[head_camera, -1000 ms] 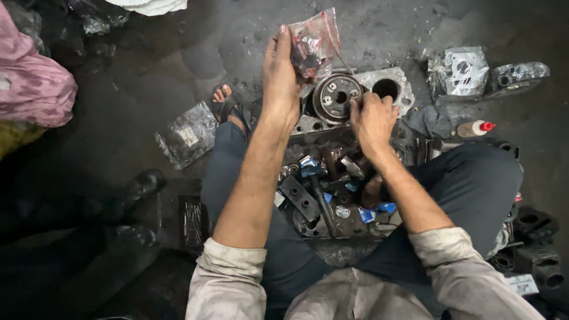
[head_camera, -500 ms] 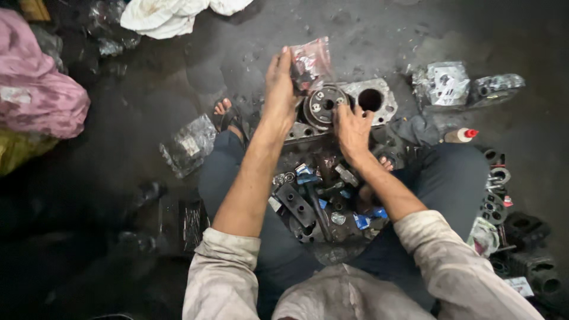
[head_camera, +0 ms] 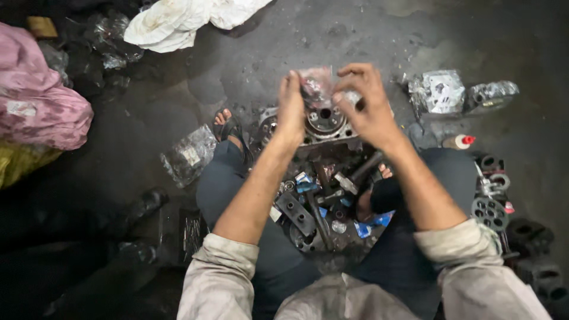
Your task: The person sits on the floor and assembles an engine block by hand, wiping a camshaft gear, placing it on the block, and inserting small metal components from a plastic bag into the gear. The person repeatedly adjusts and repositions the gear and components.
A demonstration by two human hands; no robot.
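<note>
Pinkish clear packet [head_camera: 316, 85] between both hands

A white rag [head_camera: 178, 21] lay crumpled at the top of the oily floor [head_camera: 332, 35], pink cloth [head_camera: 38, 112] at left. Two wrapped parts [head_camera: 438, 90] and a red-capped bottle [head_camera: 459, 141] sat at right.

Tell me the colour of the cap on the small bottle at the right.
Red, on the small bottle; head view.
</note>
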